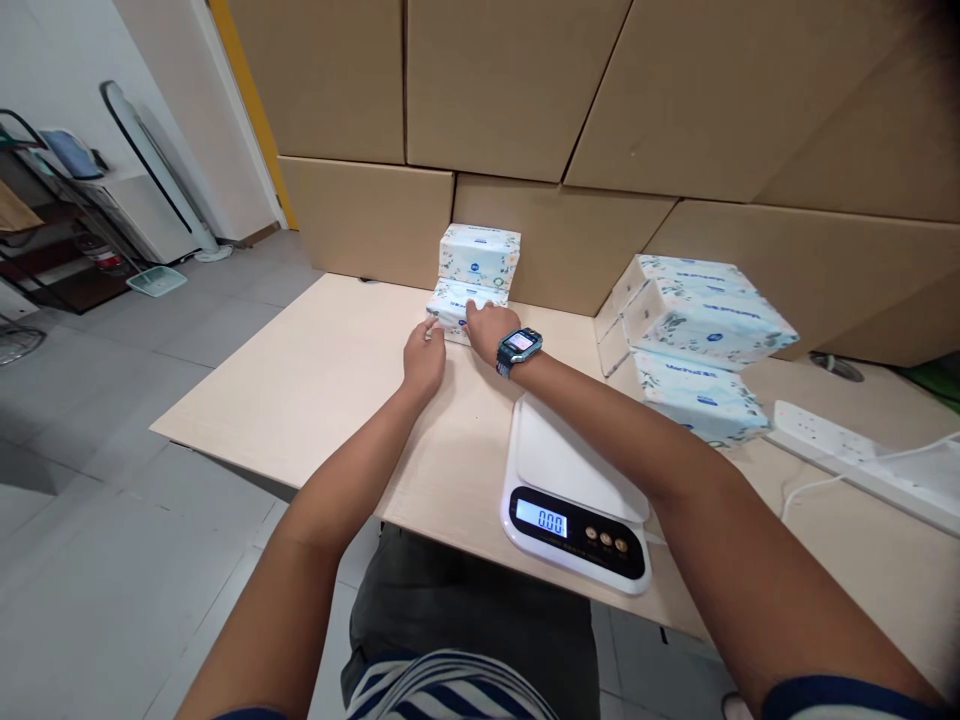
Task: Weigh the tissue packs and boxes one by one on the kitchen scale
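Observation:
At the far side of the table, a white tissue pack [450,296] with a floral print and blue lettering lies low in front of another tissue pack [480,252] that stands higher, by the cardboard. My left hand [425,358] has its fingertips at the near left corner of the low pack. Across the pack's right part lies my right hand [491,332], fingers bent over its top and front; a smartwatch [519,345] is on that wrist. Both hands appear closed on this pack, though some fingertips are hidden. Below my right forearm sits a white digital scale [574,545] reading 0.00.
More tissue packs [712,325] are stacked at the right. A white power strip [840,450] with a cable lies beyond them. Large cardboard boxes [517,90] form a wall behind the wooden table [300,380]. On the left are the tiled floor and a dark rack [75,240].

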A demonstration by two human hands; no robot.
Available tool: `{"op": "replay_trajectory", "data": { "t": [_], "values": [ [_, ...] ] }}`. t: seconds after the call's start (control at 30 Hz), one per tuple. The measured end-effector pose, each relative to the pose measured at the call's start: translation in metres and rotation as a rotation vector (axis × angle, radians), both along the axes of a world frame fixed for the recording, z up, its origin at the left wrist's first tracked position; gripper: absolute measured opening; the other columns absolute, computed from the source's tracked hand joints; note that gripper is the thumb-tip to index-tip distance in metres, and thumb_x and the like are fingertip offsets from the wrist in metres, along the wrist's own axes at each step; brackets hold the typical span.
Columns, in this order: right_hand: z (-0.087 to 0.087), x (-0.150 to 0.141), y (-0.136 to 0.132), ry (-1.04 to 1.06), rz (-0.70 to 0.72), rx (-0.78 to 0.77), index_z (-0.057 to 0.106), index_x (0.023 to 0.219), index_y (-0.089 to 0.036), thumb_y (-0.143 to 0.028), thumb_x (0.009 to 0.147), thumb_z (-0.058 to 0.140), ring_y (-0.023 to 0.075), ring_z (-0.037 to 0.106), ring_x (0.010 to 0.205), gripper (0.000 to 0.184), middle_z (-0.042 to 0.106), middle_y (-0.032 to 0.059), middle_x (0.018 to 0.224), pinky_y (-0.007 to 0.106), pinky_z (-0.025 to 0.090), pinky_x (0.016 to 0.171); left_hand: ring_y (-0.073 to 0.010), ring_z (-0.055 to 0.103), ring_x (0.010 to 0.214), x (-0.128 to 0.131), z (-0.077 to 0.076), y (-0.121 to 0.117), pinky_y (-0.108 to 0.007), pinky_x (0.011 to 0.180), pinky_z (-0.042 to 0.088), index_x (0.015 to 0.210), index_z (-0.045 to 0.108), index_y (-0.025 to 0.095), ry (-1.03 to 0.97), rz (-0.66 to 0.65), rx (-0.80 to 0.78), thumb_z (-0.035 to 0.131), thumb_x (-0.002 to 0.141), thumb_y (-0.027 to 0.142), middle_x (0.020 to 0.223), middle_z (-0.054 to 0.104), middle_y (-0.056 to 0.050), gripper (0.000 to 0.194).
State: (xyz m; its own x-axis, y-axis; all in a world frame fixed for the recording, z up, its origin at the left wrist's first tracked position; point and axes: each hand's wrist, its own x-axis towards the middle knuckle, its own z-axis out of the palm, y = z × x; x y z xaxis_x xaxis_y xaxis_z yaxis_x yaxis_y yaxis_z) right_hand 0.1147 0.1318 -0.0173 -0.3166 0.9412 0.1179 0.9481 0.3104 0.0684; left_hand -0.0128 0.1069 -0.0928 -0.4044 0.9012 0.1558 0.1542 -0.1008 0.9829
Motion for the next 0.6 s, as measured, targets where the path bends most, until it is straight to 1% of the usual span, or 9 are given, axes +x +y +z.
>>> {"op": "replay_trajectory", "data": {
  "t": [0.07,0.13,0.2,0.27,0.33,0.4,0.47,0.53,0.6],
  "values": [
    [-0.002,0.0,0.001,0.027,-0.009,0.005,0.067,0.142,-0.015,-0.045,0.104,0.074,0.0261,0.072,0.124,0.049,0.07,0.0144,0.142,0.048,0.065,0.105,-0.0289,0.08,0.114,0.004,0.002,-0.005,-0.045,0.114,0.058,0.116,0.082,0.019,0.079,-0.077,-0.006,0.054,0.109,0.033,0.123,0.085,-0.013,0.032],
    [-0.003,0.001,0.002,0.058,-0.003,0.005,0.066,0.143,-0.016,-0.045,0.104,0.074,0.0263,0.072,0.125,0.049,0.069,0.0138,0.143,0.049,0.065,0.106,-0.0278,0.08,0.11,0.008,0.006,-0.011,-0.042,0.111,0.058,0.109,0.083,0.022,0.162,-0.145,0.006,0.054,0.109,0.033,0.119,0.086,-0.008,0.031],
    [-0.004,0.004,0.003,0.094,0.02,-0.004,0.061,0.152,-0.017,-0.041,0.107,0.071,0.0296,0.07,0.134,0.053,0.067,0.0165,0.151,0.052,0.063,0.111,-0.0269,0.079,0.11,0.01,0.01,-0.017,-0.041,0.109,0.058,0.106,0.084,0.024,0.237,-0.19,0.023,0.057,0.107,0.031,0.115,0.087,-0.006,0.027],
    [-0.005,0.011,-0.001,0.138,0.068,-0.023,0.049,0.166,-0.013,-0.033,0.109,0.064,0.035,0.06,0.152,0.062,0.057,0.0234,0.165,0.054,0.056,0.123,-0.0263,0.079,0.108,0.01,0.013,-0.021,-0.04,0.108,0.058,0.103,0.083,0.024,0.298,-0.214,0.037,0.057,0.107,0.031,0.115,0.087,-0.006,0.027],
    [-0.005,0.026,-0.013,0.19,0.119,-0.037,0.036,0.173,-0.005,-0.032,0.111,0.057,0.0367,0.043,0.168,0.071,0.042,0.028,0.177,0.052,0.044,0.136,-0.0256,0.078,0.11,0.009,0.015,-0.024,-0.039,0.107,0.058,0.104,0.081,0.024,0.338,-0.217,0.052,0.054,0.109,0.033,0.119,0.086,-0.006,0.029],
    [-0.007,0.051,-0.034,0.235,0.15,-0.031,0.031,0.175,-0.003,-0.038,0.111,0.054,0.034,0.029,0.175,0.076,0.031,0.0243,0.184,0.05,0.033,0.143,-0.0256,0.077,0.114,0.008,0.016,-0.025,-0.039,0.109,0.058,0.107,0.08,0.024,0.36,-0.212,0.068,0.051,0.111,0.037,0.124,0.085,-0.008,0.032],
    [-0.012,0.086,-0.06,0.293,0.202,0.046,0.034,0.176,-0.009,-0.043,0.11,0.054,0.0332,0.024,0.177,0.077,0.028,0.0188,0.187,0.056,0.028,0.145,-0.0262,0.076,0.118,0.009,0.017,-0.025,-0.04,0.109,0.058,0.109,0.079,0.023,0.368,-0.217,0.084,0.049,0.111,0.039,0.126,0.084,-0.009,0.034],
    [-0.021,0.128,-0.086,0.359,0.265,0.193,0.043,0.172,-0.016,-0.047,0.109,0.053,0.0344,0.029,0.176,0.071,0.034,0.0165,0.185,0.065,0.026,0.143,-0.0269,0.076,0.117,0.013,0.018,-0.025,-0.041,0.108,0.058,0.108,0.079,0.023,0.367,-0.248,0.098,0.048,0.11,0.041,0.123,0.084,-0.009,0.035],
    [-0.03,0.175,-0.107,0.432,0.258,0.351,0.055,0.163,-0.018,-0.05,0.108,0.052,0.0366,0.039,0.171,0.064,0.048,0.0176,0.178,0.071,0.026,0.141,-0.0277,0.076,0.116,0.019,0.02,-0.029,-0.043,0.109,0.058,0.108,0.079,0.022,0.366,-0.298,0.111,0.05,0.109,0.045,0.122,0.084,-0.01,0.037]
  ]
}}
